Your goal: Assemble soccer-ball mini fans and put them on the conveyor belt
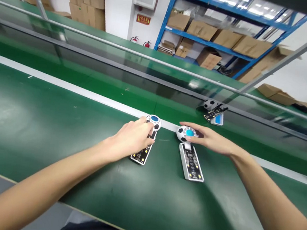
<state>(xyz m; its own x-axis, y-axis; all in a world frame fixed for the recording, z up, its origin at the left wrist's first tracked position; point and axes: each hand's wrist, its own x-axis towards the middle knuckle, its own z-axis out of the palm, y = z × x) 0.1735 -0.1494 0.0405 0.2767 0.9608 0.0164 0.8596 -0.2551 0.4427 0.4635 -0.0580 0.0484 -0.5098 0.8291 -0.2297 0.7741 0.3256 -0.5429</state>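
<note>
Two devices with a soccer-ball-patterned head and a white handle showing a black circuit board lie on the green table. My left hand (135, 137) is closed over the neck of the left device (141, 155), its fingers at the ball head and its thumb beside the board. The blue disc on that head stays visible. At the right device (191, 163), my right hand (209, 138) has its thumb on the front of the ball head and its fingers behind, gripping it around a light-blue disc. The handle of this device points toward me.
Beyond the white strip (88, 92), on the green belt, lie another soccer-ball device (209, 104) and a loose circuit board (214, 113) over a white-and-blue piece (217, 119). Metal rails (114, 44) run across behind. Cardboard boxes (201, 29) fill a blue shelf (205, 39).
</note>
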